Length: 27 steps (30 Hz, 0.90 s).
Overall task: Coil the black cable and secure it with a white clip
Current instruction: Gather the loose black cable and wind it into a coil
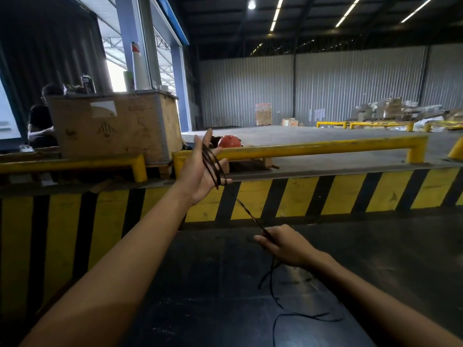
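Note:
My left hand (200, 171) is raised with its palm open and fingers spread. Several loops of the black cable (213, 166) are wound around the palm. From those loops the cable runs down and to the right to my right hand (280, 246), which pinches it between its fingers. Below the right hand the loose end of the cable trails in curves over the dark floor. No white clip shows anywhere in view.
A dock edge with yellow and black stripes (325, 194) runs across in front, topped by yellow rails (313, 147). A large crate (112, 126) stands at the left with a person behind it. An orange helmet (229, 141) lies beyond my left hand.

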Available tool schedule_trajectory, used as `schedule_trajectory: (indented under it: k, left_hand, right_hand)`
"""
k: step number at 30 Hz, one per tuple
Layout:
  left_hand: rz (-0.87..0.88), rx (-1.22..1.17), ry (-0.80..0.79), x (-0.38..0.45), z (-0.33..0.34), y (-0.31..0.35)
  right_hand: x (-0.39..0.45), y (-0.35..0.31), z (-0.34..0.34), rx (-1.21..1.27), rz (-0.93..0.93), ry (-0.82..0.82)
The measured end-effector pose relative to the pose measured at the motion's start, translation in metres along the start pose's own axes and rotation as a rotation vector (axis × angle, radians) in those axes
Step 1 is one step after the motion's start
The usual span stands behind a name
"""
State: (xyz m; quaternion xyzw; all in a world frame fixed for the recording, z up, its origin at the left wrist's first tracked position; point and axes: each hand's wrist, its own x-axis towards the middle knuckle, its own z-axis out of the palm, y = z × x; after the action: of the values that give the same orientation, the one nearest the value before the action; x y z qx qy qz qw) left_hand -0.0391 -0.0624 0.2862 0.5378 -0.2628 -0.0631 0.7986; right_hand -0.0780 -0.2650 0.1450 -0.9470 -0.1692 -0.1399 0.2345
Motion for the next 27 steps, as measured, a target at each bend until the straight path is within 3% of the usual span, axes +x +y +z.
schedule_trajectory:
  k: [3,6,9,11,13,18,23,25,27]
  left_hand:
    - [0.103,0.255,0.169,0.004,-0.015,-0.018]
    - [0.093,0.839,0.168,-0.001,-0.011,-0.027]
    - [-0.130,1.347,-0.111,0.002,-0.003,-0.046]
    - [-0.312,1.549,-0.307,0.004,-0.002,-0.061]
    - [-0.440,1.679,-0.396,0.010,-0.001,-0.072]
    - [-0.524,1.816,-0.243,0.018,0.004,-0.082]
    - [-0.350,1.765,-0.001,0.018,-0.008,-0.084]
    - [-0.332,1.720,-0.026,0.012,-0.006,-0.075]
    - [-0.480,1.457,-0.145,0.001,-0.002,-0.063]
  right_hand:
    - [0.004,0.002,-0.015,-0.167,-0.077,-0.047]
    - [0.010,0.009,-0.032,-0.257,-0.076,-0.058]
    - [0.022,0.009,-0.052,-0.360,-0.093,-0.026]
    - [0.030,0.005,-0.066,-0.417,-0.108,0.052]
    - [0.037,0.003,-0.077,-0.467,-0.135,0.138]
    - [0.047,-0.001,-0.078,-0.503,-0.223,0.310]
    - [0.053,0.007,-0.059,-0.461,-0.199,0.355]
    - [0.052,0.018,-0.052,-0.444,-0.128,0.324]
    - [0.049,0.030,-0.048,-0.433,-0.066,0.286]
